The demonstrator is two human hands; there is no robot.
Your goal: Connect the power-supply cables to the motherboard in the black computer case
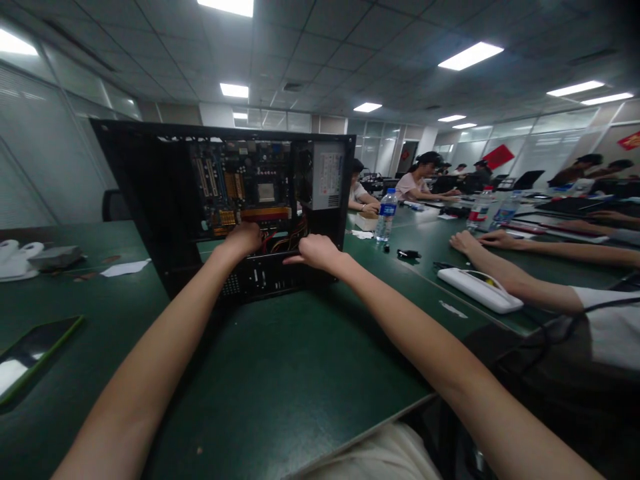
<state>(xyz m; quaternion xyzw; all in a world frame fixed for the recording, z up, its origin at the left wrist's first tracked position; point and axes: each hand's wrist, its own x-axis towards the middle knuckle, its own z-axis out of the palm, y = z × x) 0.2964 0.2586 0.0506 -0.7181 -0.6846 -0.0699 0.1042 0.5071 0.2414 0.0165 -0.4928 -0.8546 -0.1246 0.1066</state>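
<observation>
An open black computer case [173, 267] stands upright on the green table, its side facing me. Inside it are a motherboard [245, 167], a silver power supply [329, 175] at the upper right, and several coloured cables [285, 241] low down. My left hand [243, 240] reaches into the lower middle, below the motherboard, with curled fingers mostly hidden. Beside the cables, my right hand [317, 252] is closed at the lower right of the opening. Its thumb points left along the case's lower frame; whatever its fingers grip is hidden.
A green-edged phone [43, 353] lies at the left of the green table [280, 373], with paper [125, 268] behind it. A water bottle [387, 215] and a small black connector [409, 254] are right of the case. Farther right, a co-worker's forearms [515, 270] rest near a white power strip [480, 289].
</observation>
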